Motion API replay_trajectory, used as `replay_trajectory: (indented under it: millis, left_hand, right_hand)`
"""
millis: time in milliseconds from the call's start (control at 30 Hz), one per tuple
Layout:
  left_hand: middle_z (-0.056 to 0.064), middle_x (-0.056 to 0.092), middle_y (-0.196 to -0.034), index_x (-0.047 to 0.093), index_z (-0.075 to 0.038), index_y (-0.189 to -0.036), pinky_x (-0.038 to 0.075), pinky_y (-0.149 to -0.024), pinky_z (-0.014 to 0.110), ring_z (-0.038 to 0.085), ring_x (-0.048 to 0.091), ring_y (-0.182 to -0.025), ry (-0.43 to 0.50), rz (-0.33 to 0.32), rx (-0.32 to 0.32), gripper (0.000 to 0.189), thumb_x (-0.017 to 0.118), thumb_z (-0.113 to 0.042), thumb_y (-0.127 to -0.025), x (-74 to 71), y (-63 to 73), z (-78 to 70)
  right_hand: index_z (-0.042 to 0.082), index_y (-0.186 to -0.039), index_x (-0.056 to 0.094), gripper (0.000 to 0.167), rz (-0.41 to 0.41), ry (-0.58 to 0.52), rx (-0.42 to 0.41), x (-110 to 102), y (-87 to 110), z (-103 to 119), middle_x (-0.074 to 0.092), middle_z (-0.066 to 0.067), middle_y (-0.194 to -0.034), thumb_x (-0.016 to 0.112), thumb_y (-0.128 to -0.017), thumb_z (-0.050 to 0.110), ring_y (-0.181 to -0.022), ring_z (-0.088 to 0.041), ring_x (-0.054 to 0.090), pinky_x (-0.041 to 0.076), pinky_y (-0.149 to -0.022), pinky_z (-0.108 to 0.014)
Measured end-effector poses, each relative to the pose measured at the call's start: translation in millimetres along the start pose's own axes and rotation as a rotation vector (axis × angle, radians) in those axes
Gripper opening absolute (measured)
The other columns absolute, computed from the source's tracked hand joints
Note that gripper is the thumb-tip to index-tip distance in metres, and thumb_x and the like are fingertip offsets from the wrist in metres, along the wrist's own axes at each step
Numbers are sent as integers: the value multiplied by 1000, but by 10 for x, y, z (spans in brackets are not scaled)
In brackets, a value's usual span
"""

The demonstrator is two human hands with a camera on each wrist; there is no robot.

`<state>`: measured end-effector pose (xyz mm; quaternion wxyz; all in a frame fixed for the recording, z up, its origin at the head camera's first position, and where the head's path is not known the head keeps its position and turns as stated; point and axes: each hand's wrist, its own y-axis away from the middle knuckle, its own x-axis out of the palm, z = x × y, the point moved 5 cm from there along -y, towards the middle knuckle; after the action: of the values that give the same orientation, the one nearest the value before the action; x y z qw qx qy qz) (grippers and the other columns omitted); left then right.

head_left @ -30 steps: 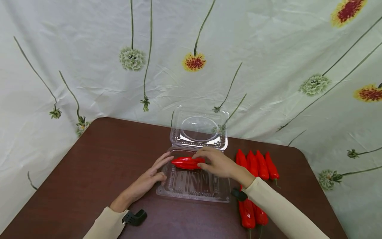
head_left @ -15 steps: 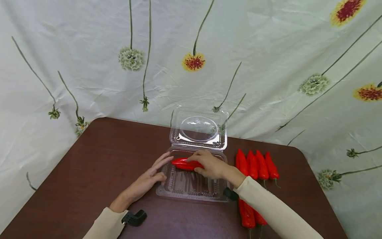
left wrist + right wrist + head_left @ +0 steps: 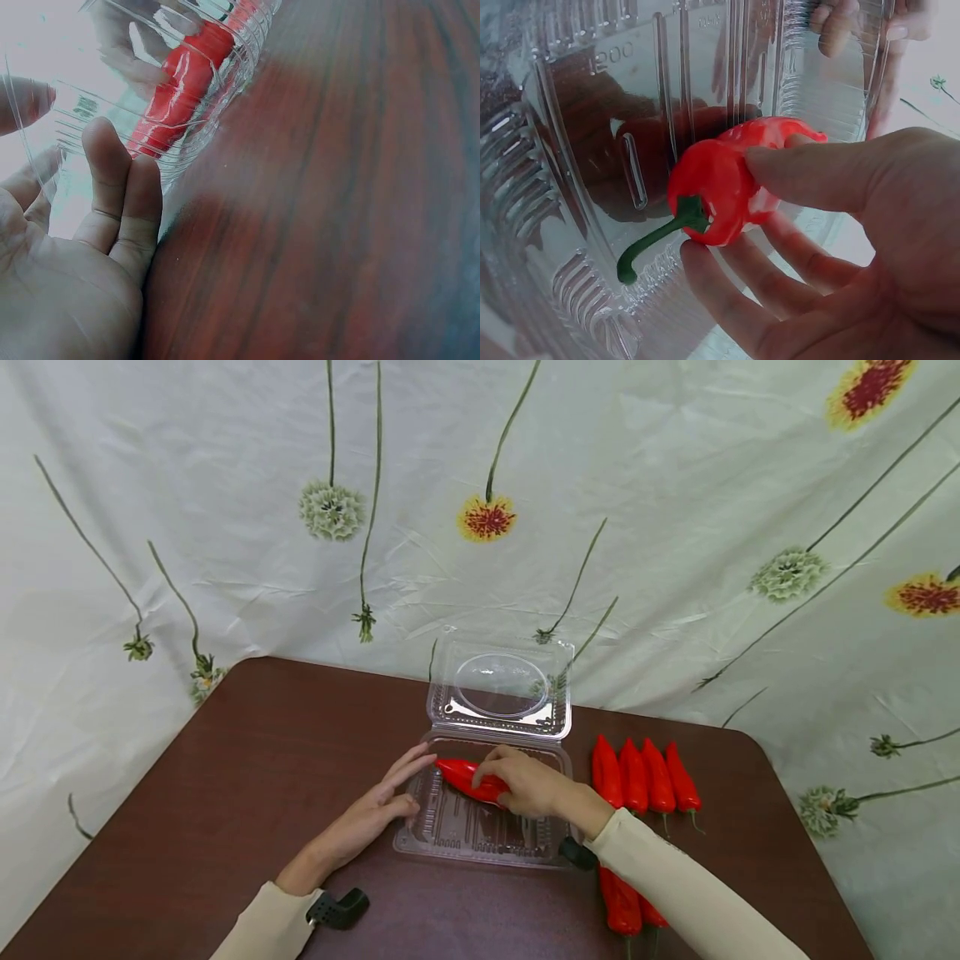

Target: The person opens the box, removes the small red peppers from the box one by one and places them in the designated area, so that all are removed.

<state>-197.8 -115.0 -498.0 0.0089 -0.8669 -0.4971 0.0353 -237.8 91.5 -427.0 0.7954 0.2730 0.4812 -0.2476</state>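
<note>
A long red pepper (image 3: 459, 774) lies slantwise over the base of a clear plastic clamshell box (image 3: 480, 852), its tip toward the far left side. My right hand (image 3: 523, 783) holds it near the stem end. In the right wrist view the thumb (image 3: 810, 169) is on one side of the pepper (image 3: 712, 187) and the fingers curl under the other, the green stem (image 3: 656, 240) pointing away. My left hand (image 3: 367, 814) rests against the box's left side, fingers extended along the rim. From the left wrist view, the pepper (image 3: 184, 82) shows through the ribbed clear wall.
The box's lid (image 3: 501, 683) stands raised at the back, near the floral cloth (image 3: 420, 560). Several red peppers (image 3: 658, 781) lie in a row right of the box. More peppers (image 3: 621, 902) lie nearer, partly hidden by the right sleeve (image 3: 686, 885). The table (image 3: 285, 735) is dark brown.
My right hand has shifted slightly left and closer to me, swinging the pepper's stem end nearer so that it now lies slanted. The left hand and the box have stayed put.
</note>
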Motion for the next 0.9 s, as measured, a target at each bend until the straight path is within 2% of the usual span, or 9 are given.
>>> replay_trajectory:
  millis: [267,500,900]
  left_hand:
    - [-5,0,-168,27,-19,-159,49,-76,26,16,57,-76,2,3,9,67,49,-2,-98,1,4,2]
    - [-4,-1,-168,27,-18,-159,50,-75,26,15,57,-76,-11,4,20,67,49,-1,-98,5,-1,9]
    - [-4,-1,-168,26,-17,-159,48,-77,26,11,54,-75,-3,8,13,66,48,-2,-99,14,9,2]
  right_hand:
    - [11,-119,70,35,14,38,-91,38,-10,20,64,-13,-126,67,-87,-4,-121,-30,57,47,-104,-41]
    - [14,-123,68,38,39,15,-76,36,16,-6,62,-11,-127,70,-87,1,-119,-26,56,48,-100,-38]
    - [15,-127,67,39,4,-47,-77,-122,112,-6,62,-10,-129,70,-89,6,-117,-25,57,49,-93,-36]
